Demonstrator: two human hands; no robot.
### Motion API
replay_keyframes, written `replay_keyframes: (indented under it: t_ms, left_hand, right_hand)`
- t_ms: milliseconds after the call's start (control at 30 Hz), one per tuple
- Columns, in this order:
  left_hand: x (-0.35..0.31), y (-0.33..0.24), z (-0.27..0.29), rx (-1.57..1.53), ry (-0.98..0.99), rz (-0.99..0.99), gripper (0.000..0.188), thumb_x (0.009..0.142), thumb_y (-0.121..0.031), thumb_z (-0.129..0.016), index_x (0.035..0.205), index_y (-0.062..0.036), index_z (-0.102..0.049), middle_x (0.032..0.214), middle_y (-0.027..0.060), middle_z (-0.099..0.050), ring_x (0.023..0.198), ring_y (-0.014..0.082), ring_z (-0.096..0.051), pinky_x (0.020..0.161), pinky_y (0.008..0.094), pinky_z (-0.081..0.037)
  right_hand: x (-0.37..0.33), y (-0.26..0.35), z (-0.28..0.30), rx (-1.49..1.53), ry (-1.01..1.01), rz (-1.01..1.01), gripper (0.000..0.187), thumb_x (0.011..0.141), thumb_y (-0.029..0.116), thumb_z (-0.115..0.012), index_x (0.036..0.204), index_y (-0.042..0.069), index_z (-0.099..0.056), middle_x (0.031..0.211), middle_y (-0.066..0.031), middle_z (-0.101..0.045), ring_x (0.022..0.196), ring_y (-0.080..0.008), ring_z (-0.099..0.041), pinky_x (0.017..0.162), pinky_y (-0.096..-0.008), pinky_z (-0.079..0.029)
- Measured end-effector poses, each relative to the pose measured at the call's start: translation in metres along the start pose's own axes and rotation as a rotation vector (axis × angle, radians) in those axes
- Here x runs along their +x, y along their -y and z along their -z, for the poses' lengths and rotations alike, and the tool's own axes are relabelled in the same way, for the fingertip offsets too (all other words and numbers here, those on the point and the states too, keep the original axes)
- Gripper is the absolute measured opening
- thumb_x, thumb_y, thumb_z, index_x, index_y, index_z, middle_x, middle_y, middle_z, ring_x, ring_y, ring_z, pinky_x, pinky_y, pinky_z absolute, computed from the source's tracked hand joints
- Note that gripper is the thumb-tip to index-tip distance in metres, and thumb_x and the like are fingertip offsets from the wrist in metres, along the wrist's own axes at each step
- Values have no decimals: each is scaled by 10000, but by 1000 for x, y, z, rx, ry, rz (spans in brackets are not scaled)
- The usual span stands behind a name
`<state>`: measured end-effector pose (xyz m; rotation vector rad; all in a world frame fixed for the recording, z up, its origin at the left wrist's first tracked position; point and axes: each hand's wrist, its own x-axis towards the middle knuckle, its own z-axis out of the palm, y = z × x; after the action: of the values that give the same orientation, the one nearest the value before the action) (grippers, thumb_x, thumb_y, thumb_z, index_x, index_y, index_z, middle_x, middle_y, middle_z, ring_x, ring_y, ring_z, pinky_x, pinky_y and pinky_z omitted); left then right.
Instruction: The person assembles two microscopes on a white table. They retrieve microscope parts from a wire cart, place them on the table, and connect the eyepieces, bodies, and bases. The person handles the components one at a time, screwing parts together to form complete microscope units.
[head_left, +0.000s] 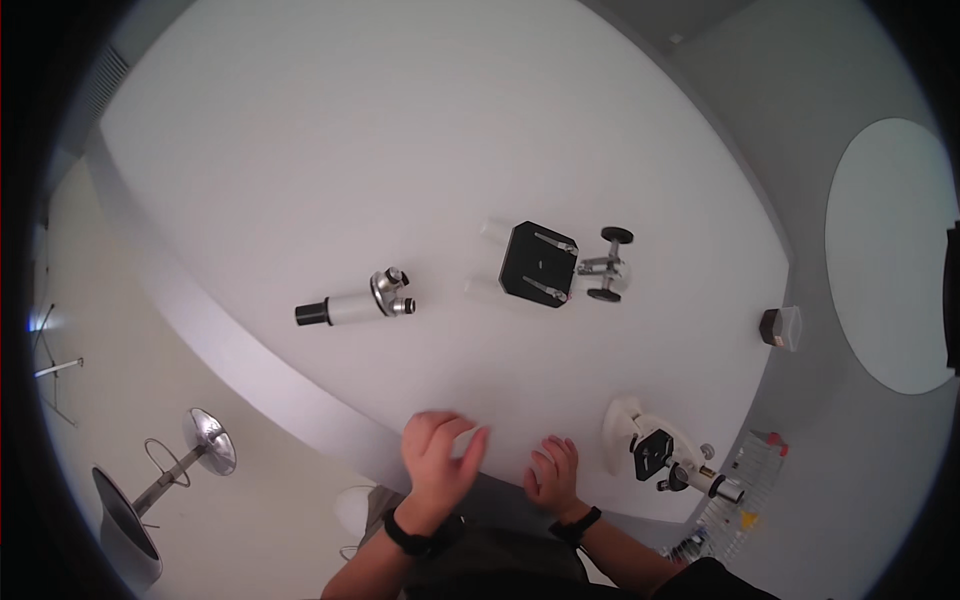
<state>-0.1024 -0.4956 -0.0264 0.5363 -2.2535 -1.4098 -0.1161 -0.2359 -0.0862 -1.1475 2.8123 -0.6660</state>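
Observation:
My left hand (438, 462) hovers by the table's near edge with thumb and fingers apart, slightly blurred, holding nothing. To its right, my right hand (556, 476) has loosely curled, separated fingers and is empty. A microscope tube (352, 307) with a black eyepiece end and a silver objective turret lies beyond my left hand, touching neither hand. Farther off, centre right, is a microscope stand (600, 267) with two black knobs and a square black stage (538, 262) bearing two metal clips. A whole white microscope (665, 450) stands right of my right hand.
Both hands are over a wide white table (400, 150) with a curved look. A small clear and dark container (782, 328) sits at its right edge. Small packaged items (745, 480) lie beyond the microscope. At lower left is a stool (150, 500) on the floor.

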Motion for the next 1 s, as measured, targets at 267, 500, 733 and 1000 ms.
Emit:
replay_keyframes:
  t_ms: [267,500,733,1000]
  left_hand:
    - [190,-18,-74,104,-83,-238,303,657,-146,-844,924,-135,-700,1184,54,-602,1141,301,-543,911,430,-402]
    - [202,-4,-93,36,-25,-299,245,605,-112,-823,818,-158,-711,1097,-18,-646,1136,252,-557,924,428,-378]
    - [202,-2,-96,45,-11,-315,232,601,-103,-819,800,-164,-715,1070,-40,-668,1109,235,-569,936,428,-366]
    - [201,-1,-95,30,15,-296,210,625,-112,-824,800,-161,-718,945,-67,-690,1068,218,-581,929,427,-361]
  right_hand:
    - [-5,1,-8,-56,145,-82,405,823,199,-619,1213,105,-568,1311,-151,-498,1260,-363,-476,1107,-552,-342]
    - [3,6,-7,-93,161,-102,400,821,199,-601,1212,118,-573,1302,-143,-500,1255,-347,-485,1106,-546,-355]
    - [4,5,-6,-96,155,-101,352,842,216,-582,1182,127,-592,1288,-140,-512,1244,-328,-498,1106,-536,-361]
    - [1,2,-6,-93,162,-93,329,857,243,-584,1167,138,-614,1287,-132,-515,1243,-319,-498,1098,-533,-371]
